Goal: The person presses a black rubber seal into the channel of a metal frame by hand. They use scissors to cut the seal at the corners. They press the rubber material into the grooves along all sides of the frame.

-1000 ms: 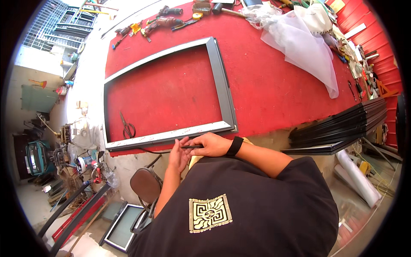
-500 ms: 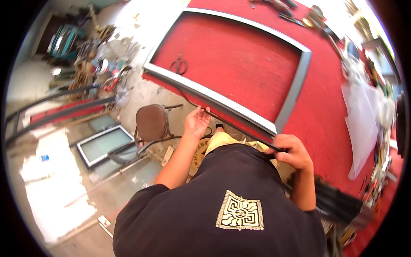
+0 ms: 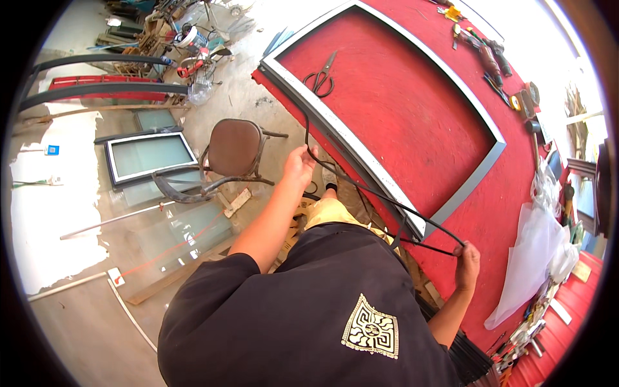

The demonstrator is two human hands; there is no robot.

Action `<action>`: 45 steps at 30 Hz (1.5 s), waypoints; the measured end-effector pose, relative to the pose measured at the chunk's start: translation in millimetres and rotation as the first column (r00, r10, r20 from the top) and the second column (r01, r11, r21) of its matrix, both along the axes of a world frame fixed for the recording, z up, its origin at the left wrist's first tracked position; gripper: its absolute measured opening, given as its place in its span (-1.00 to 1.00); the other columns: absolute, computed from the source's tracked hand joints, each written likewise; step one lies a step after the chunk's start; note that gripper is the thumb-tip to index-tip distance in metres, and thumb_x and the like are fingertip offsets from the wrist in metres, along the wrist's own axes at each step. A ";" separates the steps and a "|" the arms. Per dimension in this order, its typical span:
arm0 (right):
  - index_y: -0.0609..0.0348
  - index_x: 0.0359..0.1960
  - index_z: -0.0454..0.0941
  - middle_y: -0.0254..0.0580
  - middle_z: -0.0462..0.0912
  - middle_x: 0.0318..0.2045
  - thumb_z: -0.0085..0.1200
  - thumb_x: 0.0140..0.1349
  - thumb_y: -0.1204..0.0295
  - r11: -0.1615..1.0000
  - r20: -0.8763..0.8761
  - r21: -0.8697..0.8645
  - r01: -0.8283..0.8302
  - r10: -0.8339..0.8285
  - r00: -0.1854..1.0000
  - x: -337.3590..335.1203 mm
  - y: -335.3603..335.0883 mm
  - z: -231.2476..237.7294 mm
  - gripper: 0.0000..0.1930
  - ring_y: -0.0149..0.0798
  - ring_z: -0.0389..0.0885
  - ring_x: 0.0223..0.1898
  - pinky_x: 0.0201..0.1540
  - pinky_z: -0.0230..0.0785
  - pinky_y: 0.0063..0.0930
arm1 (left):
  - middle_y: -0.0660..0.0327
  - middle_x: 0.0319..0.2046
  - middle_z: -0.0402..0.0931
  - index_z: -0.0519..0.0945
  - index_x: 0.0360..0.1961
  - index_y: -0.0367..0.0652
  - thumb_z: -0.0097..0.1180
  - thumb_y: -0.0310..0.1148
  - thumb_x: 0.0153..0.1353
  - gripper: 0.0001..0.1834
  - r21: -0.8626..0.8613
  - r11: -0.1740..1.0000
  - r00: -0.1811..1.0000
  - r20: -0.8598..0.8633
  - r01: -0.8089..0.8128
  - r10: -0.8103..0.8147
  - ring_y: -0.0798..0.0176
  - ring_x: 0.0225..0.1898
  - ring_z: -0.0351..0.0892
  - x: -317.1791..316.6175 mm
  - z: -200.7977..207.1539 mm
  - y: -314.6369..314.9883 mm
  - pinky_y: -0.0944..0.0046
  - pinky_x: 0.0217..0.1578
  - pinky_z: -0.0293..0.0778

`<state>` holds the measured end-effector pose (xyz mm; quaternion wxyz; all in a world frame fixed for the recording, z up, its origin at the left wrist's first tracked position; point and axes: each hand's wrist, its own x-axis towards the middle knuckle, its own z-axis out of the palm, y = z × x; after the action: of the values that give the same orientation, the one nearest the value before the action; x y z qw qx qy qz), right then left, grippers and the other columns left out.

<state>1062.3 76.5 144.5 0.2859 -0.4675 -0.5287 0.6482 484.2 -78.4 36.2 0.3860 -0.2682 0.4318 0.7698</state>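
Fingers [image 3: 469, 251] of both hands grip a black strip [image 3: 361, 186] stretched between them, the left hand [image 3: 299, 168] raised in front, the right hand [image 3: 468, 266] reaching out sideways. The strip runs by a frame's [image 3: 461, 191] near side on the red desk [image 3: 387, 122]. The hands are wider apart than half a second ago.

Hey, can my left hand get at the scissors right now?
Probably yes, if the left hand releases the black strip: the scissors lie uncovered just beyond the frame's near side.
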 end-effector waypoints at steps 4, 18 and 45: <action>0.23 -0.23 0.70 -0.38 0.69 -0.31 0.22 0.60 0.24 0.964 0.411 -0.198 -0.175 0.244 0.879 -13.4 -11.2 -8.2 -0.70 -0.42 0.60 -0.18 0.02 0.44 -0.40 | 0.06 -0.07 0.70 0.54 0.09 -0.25 0.17 -0.45 0.60 -0.84 0.056 0.995 0.996 -0.022 0.084 -0.083 0.04 -0.07 0.79 6.6 -9.1 -4.8 0.10 -0.02 0.83; 0.21 0.01 0.64 -0.41 0.62 -0.23 0.26 0.60 0.24 0.951 0.383 -0.223 -0.212 0.286 0.878 -78.3 19.1 -2.3 -0.74 -0.48 0.53 -0.27 -0.14 0.41 -0.53 | 0.15 -0.09 0.69 0.58 0.11 -0.26 0.29 -0.46 0.48 -0.75 -0.358 0.847 0.886 -0.098 0.393 -0.453 0.18 -0.15 0.78 18.9 -39.0 53.5 0.10 -0.10 0.82; 0.22 -0.03 0.74 0.01 0.77 -0.30 0.37 0.47 0.20 0.799 0.711 0.446 -0.403 -0.042 0.702 -223.3 0.4 -67.8 -0.69 0.01 0.79 -0.28 -0.15 0.62 -0.11 | 0.10 -0.23 0.81 0.66 -0.12 -0.27 0.40 -0.30 0.47 -0.76 -0.695 0.566 0.758 -0.045 0.444 -0.650 0.19 -0.27 0.85 -14.2 -24.1 78.5 0.21 -0.25 0.74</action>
<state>839.0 76.9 76.6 0.1260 -0.5084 -0.8103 0.2629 470.1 0.1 12.1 0.4210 -0.1160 0.7837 0.4418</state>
